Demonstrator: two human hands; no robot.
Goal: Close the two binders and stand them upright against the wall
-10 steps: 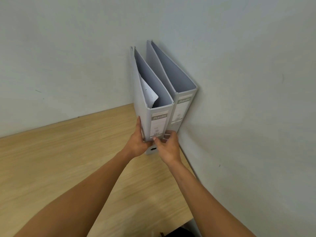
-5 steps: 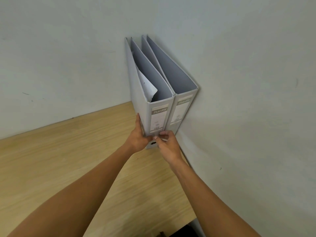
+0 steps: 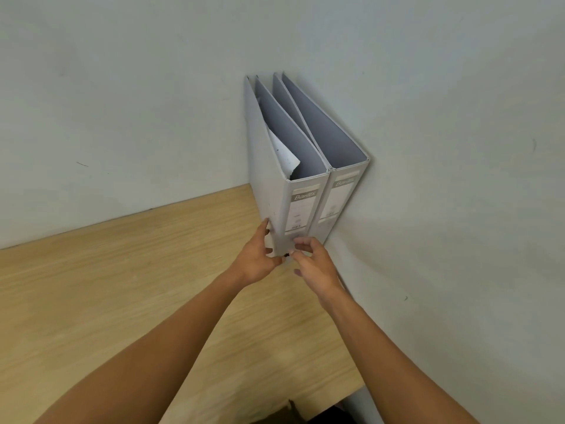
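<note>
Two grey lever-arch binders stand upright side by side in the corner of a wooden table (image 3: 122, 286). The right binder (image 3: 336, 197) rests against the right wall (image 3: 458, 179). The left binder (image 3: 302, 206) touches it and holds a loose white sheet (image 3: 282, 154) that sticks up inside. My left hand (image 3: 256, 258) holds the left binder's lower edge, thumb up on its left cover. My right hand (image 3: 315, 264) hovers just before the foot of the spine, fingers loosely curled and apart, blurred.
The back wall (image 3: 122, 102) and the right wall meet behind the binders. The table's near edge runs at the bottom right, with a dark gap (image 3: 321, 414) below it.
The binders have settled upright into the corner against the wall. My right hand has loosened from the left binder's spine and drawn back slightly; my left hand stays on it.
</note>
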